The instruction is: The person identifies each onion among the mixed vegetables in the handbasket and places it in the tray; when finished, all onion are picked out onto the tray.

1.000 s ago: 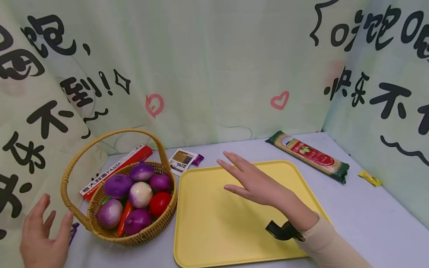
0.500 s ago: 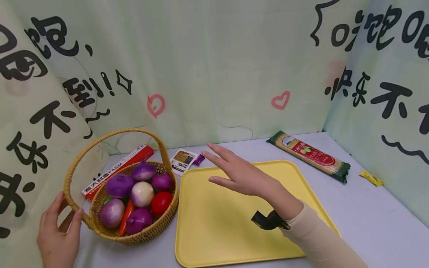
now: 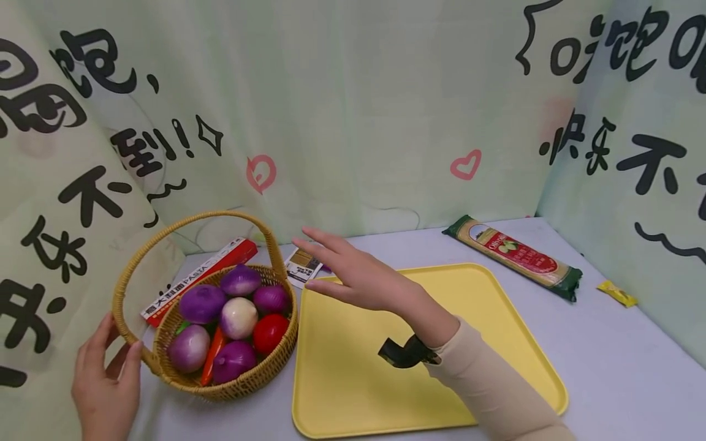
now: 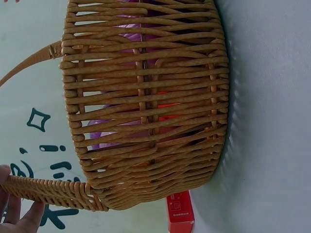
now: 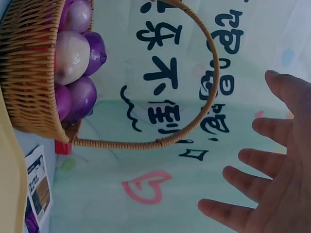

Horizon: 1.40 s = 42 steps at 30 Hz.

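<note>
Basket (image 3: pixel 276 364): on table (image 3: pixel 612 380), left of tray (image 3: pixel 386 373) | left hand (image 3: pixel 107 386) pinching handle (image 3: pixel 220 214) near its base; right hand (image 3: pixel 364 278) spread, in air | likely stiff, fairly weighty; heaped onions (image 3: pixel 203 304) may roll; best held at handle's top

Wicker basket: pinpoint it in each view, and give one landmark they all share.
Head: wicker basket, left of centre.
Left wrist: wicker basket, upper middle, running off the top.
Right wrist: wicker basket, upper left, cut by the edge.
Shared landmark: the black four-pointed star; near the left edge in left wrist, below centre in right wrist.
</note>
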Motion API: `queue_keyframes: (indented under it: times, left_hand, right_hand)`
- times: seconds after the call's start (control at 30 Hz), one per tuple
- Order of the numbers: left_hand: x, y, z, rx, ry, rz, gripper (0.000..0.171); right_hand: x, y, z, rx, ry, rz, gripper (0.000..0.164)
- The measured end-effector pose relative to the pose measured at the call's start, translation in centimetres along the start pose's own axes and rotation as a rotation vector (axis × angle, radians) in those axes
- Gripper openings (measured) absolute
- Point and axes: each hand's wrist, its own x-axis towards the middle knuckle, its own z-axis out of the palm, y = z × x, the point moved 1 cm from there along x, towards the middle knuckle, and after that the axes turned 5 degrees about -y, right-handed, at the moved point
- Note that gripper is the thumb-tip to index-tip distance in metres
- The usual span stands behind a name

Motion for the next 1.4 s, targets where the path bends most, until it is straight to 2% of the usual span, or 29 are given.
queue_keyframes:
  times: [0.2, 0.37, 0.63, 0.77, 0.97, 1.2, 1.4]
  left_hand:
    - [-0.3, 0.0, 0.0, 0.018, -0.003, 0.011, 0.065]
    - [-0.3, 0.3, 0.1, 0.039, -0.019, -0.007, 0.067]
    - [0.3, 0.5, 0.3, 0.002, 0.007, 0.102, 0.066]
    - [0.3, 0.3, 0.2, 0.005, 0.003, 0.104, 0.067]
    - [0.3, 0.1, 0.1, 0.009, 0.009, 0.121, 0.068]
    - [0.0, 0.0, 0.2, 0.019, -0.001, 0.111, 0.068]
    - [0.0, 0.2, 0.1, 0.037, -0.005, 0.085, 0.067]
  right_hand:
    - [2.0, -1.2, 0.4, 0.057, -0.023, -0.007, 0.063]
    - [3.4, -1.9, 0.6, 0.128, -0.009, -0.021, 0.06]
    - [5.9, -1.8, 1.5, 0.247, 0.013, -0.03, 0.054]
    - [7.4, -1.6, 2.4, 0.285, -0.001, -0.024, 0.052]
    - [9.6, -1.2, 3.9, 0.362, -0.028, 0.047, 0.052]
    - [12.0, -0.1, 6.3, 0.45, -0.004, 0.217, 0.049]
    - [13.6, 0.3, 8.5, 0.409, -0.024, 0.292, 0.049]
